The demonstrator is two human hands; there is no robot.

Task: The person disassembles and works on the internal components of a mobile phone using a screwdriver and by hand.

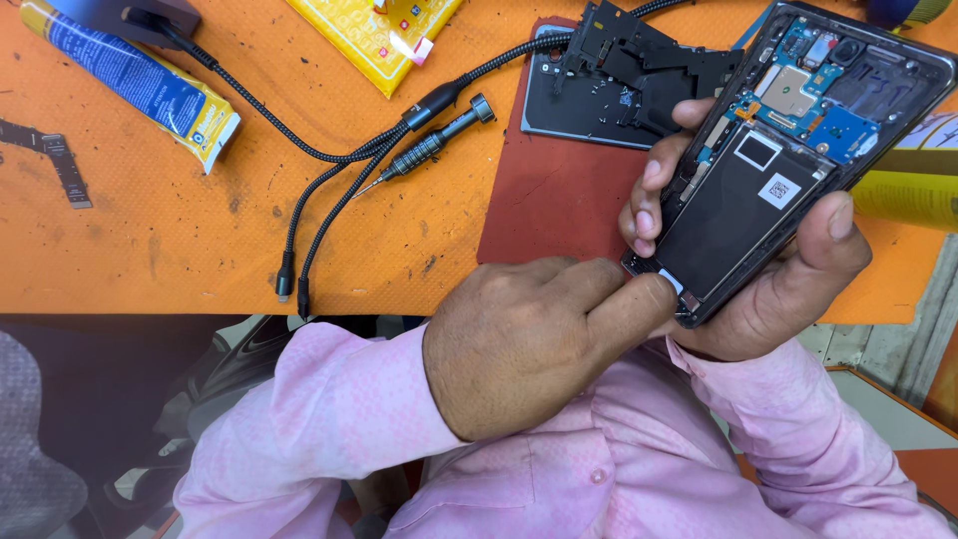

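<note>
Black opened phone (pixel 758 190) gripped by right hand (pixel 788 269); left hand (pixel 529 339) pressing bottom edge.

We see an orange textured bench top (pixel 150 230) bearing a dark red mat (pixel 559 200) at its near edge, with a grey phone back cover (pixel 579 100) and black plastic shields (pixel 649 65) lying on that mat. To the left lie a precision screwdriver (pixel 429 145), black braided cables (pixel 329 190) and a blue-and-yellow glue tube (pixel 130 75). A yellow packet (pixel 369 30) sits at the far edge, and a black flex strip (pixel 55 160) far left.
</note>
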